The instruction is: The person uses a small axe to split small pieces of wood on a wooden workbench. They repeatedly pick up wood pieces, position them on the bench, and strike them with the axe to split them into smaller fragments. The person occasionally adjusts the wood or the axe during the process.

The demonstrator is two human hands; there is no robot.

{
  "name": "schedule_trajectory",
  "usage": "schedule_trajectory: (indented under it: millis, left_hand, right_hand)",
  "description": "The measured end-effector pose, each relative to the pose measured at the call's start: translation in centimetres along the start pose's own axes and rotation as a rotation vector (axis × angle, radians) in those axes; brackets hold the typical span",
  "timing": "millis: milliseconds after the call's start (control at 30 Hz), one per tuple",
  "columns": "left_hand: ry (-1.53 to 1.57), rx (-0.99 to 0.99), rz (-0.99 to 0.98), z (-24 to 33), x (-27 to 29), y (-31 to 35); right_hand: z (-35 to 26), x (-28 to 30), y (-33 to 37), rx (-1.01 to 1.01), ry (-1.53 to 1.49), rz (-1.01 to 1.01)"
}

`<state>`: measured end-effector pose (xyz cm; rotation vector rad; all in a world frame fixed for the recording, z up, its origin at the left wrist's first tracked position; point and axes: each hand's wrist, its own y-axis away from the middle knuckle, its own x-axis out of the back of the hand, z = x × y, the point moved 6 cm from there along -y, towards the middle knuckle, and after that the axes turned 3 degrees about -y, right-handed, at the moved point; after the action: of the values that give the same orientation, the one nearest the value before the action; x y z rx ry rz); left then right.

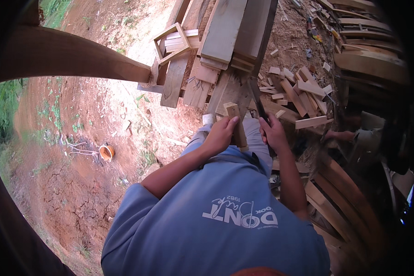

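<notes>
My left hand [221,135] is closed around a short, upright block of pale wood [234,120], held over my lap. My right hand [273,132] grips the handle of a long dark blade [256,97], perhaps a machete, which runs up and away from me beside the block. The blade's upper part lies against the stacked planks [225,32] ahead. My blue shirt fills the lower middle of the view.
Planks and a small wooden frame [172,42] are piled ahead. Several wood offcuts [299,92] lie scattered to the right. Curved wooden slats [336,202] stack at right. A thick beam [69,57] crosses the upper left. Bare red dirt and an orange bowl [106,152] lie left.
</notes>
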<state>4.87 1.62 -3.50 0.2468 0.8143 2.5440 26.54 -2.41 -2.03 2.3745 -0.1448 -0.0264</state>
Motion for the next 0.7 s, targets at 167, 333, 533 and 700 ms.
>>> schedule_trajectory:
  millis: [167, 333, 533, 700]
  left_hand:
    - [0.048, -0.018, -0.037, -1.5, -0.6, -1.0]
    - [0.145, -0.050, -0.038, -0.8, -0.9, -1.1]
    - [-0.030, -0.124, 0.007, -1.9, -0.8, -2.2]
    - [0.028, -0.071, -0.034, -2.9, -1.2, -2.5]
  right_hand:
    - [-4.0, -0.2, 8.3, 0.155, -0.119, -0.176]
    - [-4.1, -2.0, 10.2, 0.287, 0.239, -0.130]
    - [-4.2, -3.5, 11.0, 0.282, 0.293, -0.114]
    - [-3.6, -4.1, 10.0, 0.340, 0.321, -0.109]
